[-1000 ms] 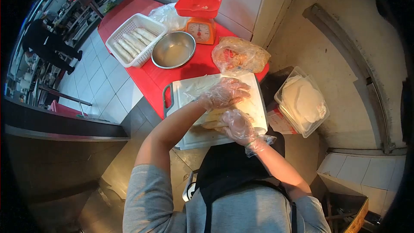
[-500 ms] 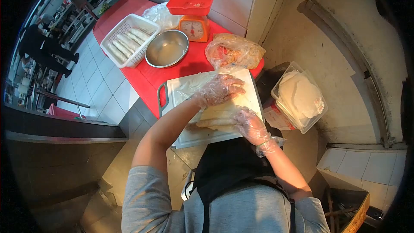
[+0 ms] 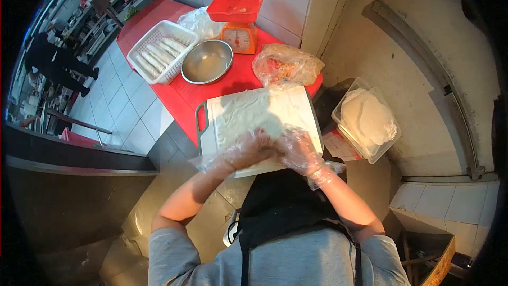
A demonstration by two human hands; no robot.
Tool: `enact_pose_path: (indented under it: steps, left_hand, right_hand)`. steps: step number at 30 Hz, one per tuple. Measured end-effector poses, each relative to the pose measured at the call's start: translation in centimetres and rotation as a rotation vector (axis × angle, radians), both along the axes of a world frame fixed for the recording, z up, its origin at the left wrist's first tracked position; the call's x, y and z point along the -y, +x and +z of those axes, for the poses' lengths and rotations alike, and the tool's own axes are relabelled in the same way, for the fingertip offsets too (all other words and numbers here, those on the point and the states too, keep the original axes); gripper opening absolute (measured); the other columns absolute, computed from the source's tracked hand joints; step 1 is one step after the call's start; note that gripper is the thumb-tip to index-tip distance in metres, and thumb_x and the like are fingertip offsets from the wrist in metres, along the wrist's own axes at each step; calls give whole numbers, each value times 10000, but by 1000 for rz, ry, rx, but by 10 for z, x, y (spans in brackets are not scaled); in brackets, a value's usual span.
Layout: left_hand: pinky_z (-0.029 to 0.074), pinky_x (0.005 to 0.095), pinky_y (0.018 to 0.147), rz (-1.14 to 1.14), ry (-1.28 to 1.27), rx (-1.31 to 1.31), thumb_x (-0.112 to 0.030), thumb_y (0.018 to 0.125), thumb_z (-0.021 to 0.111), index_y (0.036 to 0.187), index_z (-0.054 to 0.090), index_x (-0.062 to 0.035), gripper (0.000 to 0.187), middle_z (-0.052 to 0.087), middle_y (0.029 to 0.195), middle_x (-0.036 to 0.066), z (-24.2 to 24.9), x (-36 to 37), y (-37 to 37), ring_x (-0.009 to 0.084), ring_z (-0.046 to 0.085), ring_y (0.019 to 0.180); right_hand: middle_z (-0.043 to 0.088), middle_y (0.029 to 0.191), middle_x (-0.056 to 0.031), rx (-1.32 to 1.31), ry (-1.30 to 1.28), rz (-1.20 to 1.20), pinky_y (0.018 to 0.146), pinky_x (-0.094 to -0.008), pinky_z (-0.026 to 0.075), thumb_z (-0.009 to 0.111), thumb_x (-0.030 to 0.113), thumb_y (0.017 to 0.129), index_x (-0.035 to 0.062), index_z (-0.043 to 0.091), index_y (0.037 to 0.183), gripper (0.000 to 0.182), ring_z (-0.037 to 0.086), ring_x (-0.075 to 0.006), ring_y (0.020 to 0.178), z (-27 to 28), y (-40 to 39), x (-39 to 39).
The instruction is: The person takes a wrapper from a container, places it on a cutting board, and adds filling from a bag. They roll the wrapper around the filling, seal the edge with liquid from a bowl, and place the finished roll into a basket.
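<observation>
A thin pale sheet of wrapper (image 3: 246,110) lies over the white cutting board (image 3: 301,107). At the board's near edge my left hand (image 3: 248,148), in a clear plastic glove, has its fingers curled. Close to its right is my right hand (image 3: 300,151), gloved too, its fingers bent towards the left hand. Both are bunched over the near part of the sheet, and what lies between or under the fingers is too hidden to name. Beyond the board sits a clear plastic bag of orange-yellow filling (image 3: 288,66).
On the red table (image 3: 180,100) stand a white basket of pale rolls (image 3: 164,55), a steel bowl (image 3: 207,62), an orange scale (image 3: 239,37) and a plastic bag (image 3: 200,23). A tub of round wrappers (image 3: 369,116) is at right. Another person (image 3: 50,61) stands far left.
My left hand has drawn back from the middle of the board to its near edge, uncovering the sheet. My right hand has moved slightly left, beside it. The pale roll under the hands no longer shows.
</observation>
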State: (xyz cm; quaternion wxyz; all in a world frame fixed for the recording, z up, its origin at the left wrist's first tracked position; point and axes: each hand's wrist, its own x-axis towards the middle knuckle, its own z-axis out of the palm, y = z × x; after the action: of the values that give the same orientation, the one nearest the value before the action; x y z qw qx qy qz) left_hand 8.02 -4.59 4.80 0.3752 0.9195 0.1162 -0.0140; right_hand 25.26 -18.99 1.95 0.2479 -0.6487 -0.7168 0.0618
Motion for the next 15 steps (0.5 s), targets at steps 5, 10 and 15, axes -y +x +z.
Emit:
enact_pose_path:
  steps: [5, 10, 15]
  left_hand:
    - [521, 421, 812, 247, 30, 4, -144, 830, 741, 1006, 725, -77, 189, 690, 950, 158, -31, 9, -8, 359, 649, 904]
    - [522, 430, 786, 216, -34, -27, -185, 779, 769, 933, 718, -49, 212, 686, 910, 186, -21, 5, -2, 376, 645, 876]
    - [510, 456, 786, 219, 67, -125, -237, 746, 789, 895, 700, -17, 281, 674, 901, 196, -5, -2, -11, 382, 647, 891]
  right_hand:
    - [622, 1134, -177, -136, -101, 59, 1005, -462, 435, 728, 106, 676, 45, 648, 1099, 435, 563, -373, 1139, -44, 5, -22]
    - [634, 994, -185, -181, -265, -1, 883, -473, 486, 715, 73, 682, 33, 658, 983, 309, 603, -396, 1005, -43, 4, -31]
    - [620, 874, -178, -133, -47, 123, 785, -492, 492, 706, 67, 683, 37, 644, 871, 201, 613, -409, 886, -34, 7, -25]
